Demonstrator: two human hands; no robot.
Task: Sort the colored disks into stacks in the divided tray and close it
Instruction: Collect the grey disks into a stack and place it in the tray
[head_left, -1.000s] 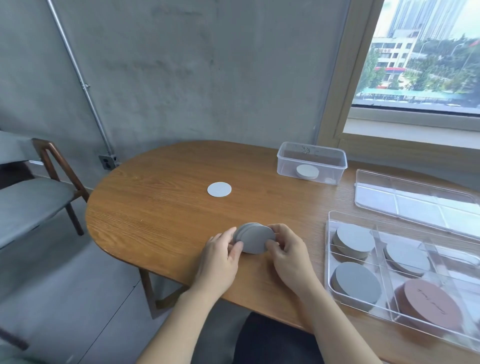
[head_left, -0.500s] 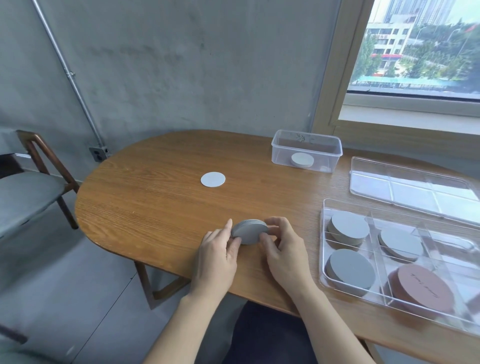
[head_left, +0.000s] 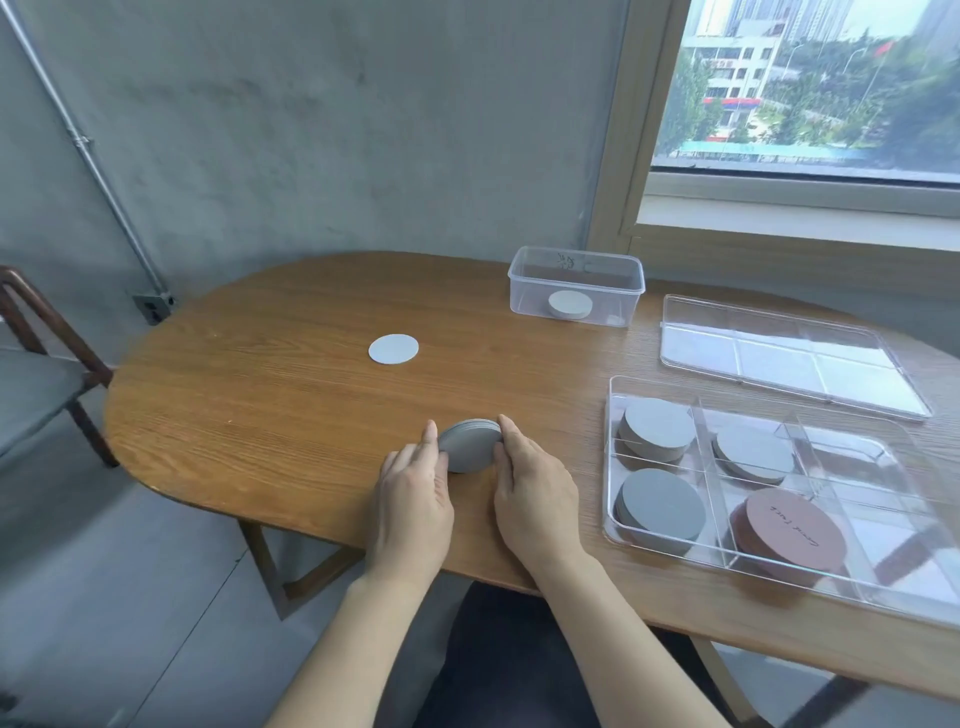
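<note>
A small stack of grey disks (head_left: 469, 444) rests on the wooden table (head_left: 270, 415), squeezed between my left hand (head_left: 413, 499) and my right hand (head_left: 535, 493). To the right lies the clear divided tray (head_left: 613, 467). It holds three grey stacks (head_left: 657, 428) (head_left: 753, 452) (head_left: 660, 506) and one brown stack (head_left: 789, 532). A single white disk (head_left: 393, 349) lies flat further back on the table. The tray's clear lid (head_left: 779, 353) lies behind the tray.
A clear rectangular box (head_left: 574, 275) with a white disk stack (head_left: 570, 304) inside stands at the back near the window. A chair (head_left: 36, 374) stands at the left. The table's rounded edge runs close in front of my hands.
The grey stack, held tilted up a second ago, has come down flatter onto the table between both hands. The view has shifted slightly.
</note>
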